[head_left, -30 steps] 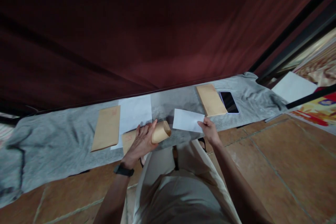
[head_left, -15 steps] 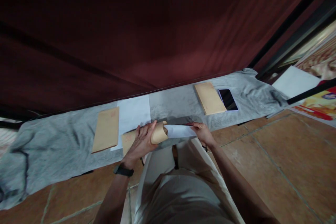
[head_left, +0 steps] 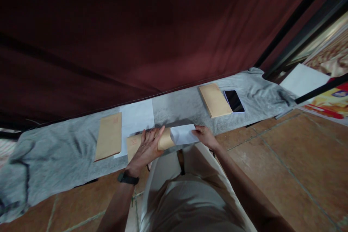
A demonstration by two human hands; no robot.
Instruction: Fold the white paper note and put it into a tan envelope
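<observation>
My left hand (head_left: 148, 147), with a dark watch on its wrist, lies across a brown paper envelope (head_left: 165, 140) and holds it near the front edge of the cloth-covered bench. Its fingers are over the envelope's upper side; what is beneath the palm is hidden. At the envelope's right-hand mouth, a white folded paper (head_left: 185, 134) sticks out, its left part inside. My right hand (head_left: 205, 136) is closed on the right end of that paper, pinching it between thumb and fingers.
Left of my hands, a second brown envelope (head_left: 109, 136) partly covers white paper sheets (head_left: 138, 114). To the right lie another brown envelope (head_left: 215, 100) and a phone (head_left: 234, 101). Grey cloth (head_left: 59, 152) covers the narrow bench; a dark red curtain (head_left: 163, 43) hangs behind it.
The white paper has turned to show more of its flat face, and the envelope's mouth looks flatter. My right hand has shifted slightly left. The view has moved a little.
</observation>
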